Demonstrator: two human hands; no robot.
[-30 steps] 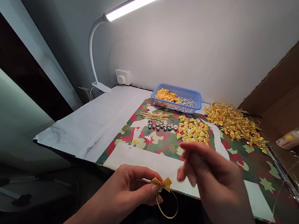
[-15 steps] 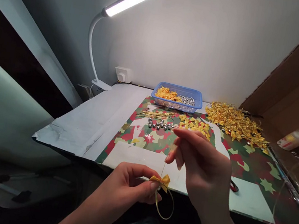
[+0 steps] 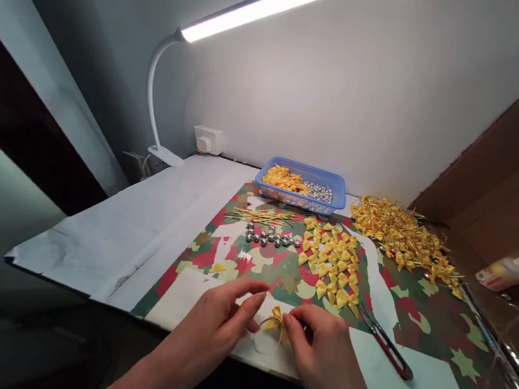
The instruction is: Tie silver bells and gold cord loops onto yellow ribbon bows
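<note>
Left hand [image 3: 225,313]: while its thumb and fingers curl beside a thin gold cord loop [image 3: 264,321], I cannot tell whether they grip that cord or merely border it.
Thin straight gold cords [image 3: 261,215]: in a flat bundle just in front of the blue plastic mesh basket [image 3: 326,173]; round silver beads [image 3: 277,241] lie a little farther forward.
Small yellow satin bow [image 3: 277,314]: between the hands, well in front of the basket; whether it touches the white-covered table [image 3: 157,225] is unclear. The step in hand seems to be handling this bow and its loop; the next move calls, I judge, for a steady pinch with the fine cord kept untangled.
Right hand [image 3: 320,340]: thumb and forefinger pinch the bow's right side, hiding part of it; its centre is hard to make out.
Flat rows of yellow satin bows [image 3: 323,270]: forward and right of the basket.
Dark red-edged tool [image 3: 404,373]: farther right and forward, perhaps snips or tweezers.
Tangled heap of yellow looped bows [image 3: 400,232]: right beside the basket, single pieces indistinct.
White plastic bottle [image 3: 511,271]: well right of the basket, blurred, label unreadable.
</note>
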